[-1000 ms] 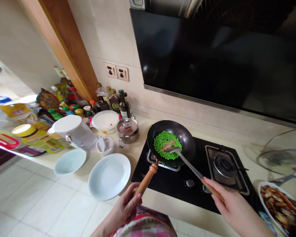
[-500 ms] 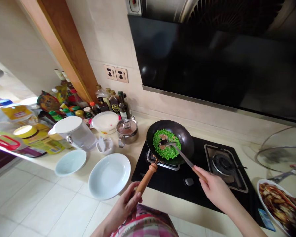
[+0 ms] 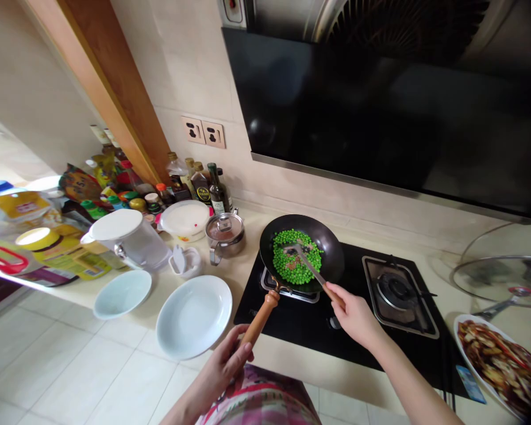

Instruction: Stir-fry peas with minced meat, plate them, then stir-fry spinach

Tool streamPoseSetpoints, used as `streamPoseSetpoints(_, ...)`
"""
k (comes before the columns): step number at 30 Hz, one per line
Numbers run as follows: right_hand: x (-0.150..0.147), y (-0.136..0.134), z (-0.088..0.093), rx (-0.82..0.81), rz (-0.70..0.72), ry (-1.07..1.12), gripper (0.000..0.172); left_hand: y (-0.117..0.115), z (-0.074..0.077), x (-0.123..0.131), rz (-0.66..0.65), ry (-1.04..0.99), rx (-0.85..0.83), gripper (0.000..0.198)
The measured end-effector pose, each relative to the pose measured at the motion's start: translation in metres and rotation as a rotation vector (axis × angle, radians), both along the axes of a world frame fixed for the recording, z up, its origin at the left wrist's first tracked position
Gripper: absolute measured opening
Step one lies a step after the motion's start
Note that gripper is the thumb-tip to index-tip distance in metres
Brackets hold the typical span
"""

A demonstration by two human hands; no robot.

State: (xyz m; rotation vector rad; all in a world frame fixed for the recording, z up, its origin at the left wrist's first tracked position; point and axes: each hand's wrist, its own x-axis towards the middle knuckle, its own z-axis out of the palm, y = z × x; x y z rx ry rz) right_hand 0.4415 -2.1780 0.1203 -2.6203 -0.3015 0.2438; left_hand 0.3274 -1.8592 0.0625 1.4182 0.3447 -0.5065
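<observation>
Peas point(image 3: 298, 275) in wok point(image 3: 333, 254), partly hidden by spatula point(image 3: 312, 267).

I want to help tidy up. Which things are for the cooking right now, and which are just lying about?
Cooking now:
- wok, handle in the left fingers
- spatula, in the right fingers
- peas
- stove, under the wok

Lying about, it seems:
- plate
- bowl
- jug
- pot
- bottles
- lid
</observation>
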Motion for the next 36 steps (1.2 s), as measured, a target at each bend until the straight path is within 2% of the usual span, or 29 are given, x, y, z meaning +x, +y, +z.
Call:
streamPoseSetpoints(4,-0.03,-0.024,0.01,0.019,0.065,-0.026,0.045,0.0,0.003,0.001,0.002,0.013,-0.011,0.061)
streamPoseSetpoints(6,-0.036,-0.029,0.01,0.0,0.074,-0.039,0.045,-0.001,0.002,0.0,0.012,0.012,-0.012,0.06)
streamPoseSetpoints(11,-0.018,-0.02,-0.002,-0.093,-0.001,-0.05,0.048,0.0,-0.002,-0.001,-0.001,0.009,0.013,0.06)
streamPoseSetpoints(15,-0.012,-0.028,-0.005,-0.091,0.047,-0.067,0.047,0.001,-0.005,-0.001,-0.016,0.013,0.004,0.063)
streamPoseSetpoints(19,0.001,-0.005,-0.012,-0.108,-0.067,-0.09,0.047,0.001,-0.005,-0.001,-0.018,0.004,0.015,0.06)
streamPoseSetpoints(22,0.002,0.011,-0.015,0.002,-0.023,-0.019,0.047,0.001,-0.005,0.0,-0.024,0.009,0.018,0.06)
streamPoseSetpoints(24,-0.008,0.002,-0.009,0.03,0.033,0.013,0.047,0.001,-0.005,0.0,-0.019,0.01,0.015,0.061)
streamPoseSetpoints(28,-0.037,-0.045,0.014,0.007,0.032,0.029,0.045,0.001,-0.003,0.0,-0.023,0.017,0.02,0.063)
streamPoseSetpoints(30,-0.045,-0.057,0.02,0.005,0.064,0.044,0.044,0.0,0.001,0.0,-0.024,0.031,0.024,0.062)
streamPoseSetpoints(33,-0.037,-0.044,0.012,-0.027,0.087,0.014,0.045,0.0,0.006,0.002,-0.023,0.037,0.026,0.063)
streamPoseSetpoints(36,-0.012,-0.012,-0.007,-0.096,-0.018,-0.059,0.048,-0.001,0.008,0.003,-0.016,0.036,0.036,0.064)
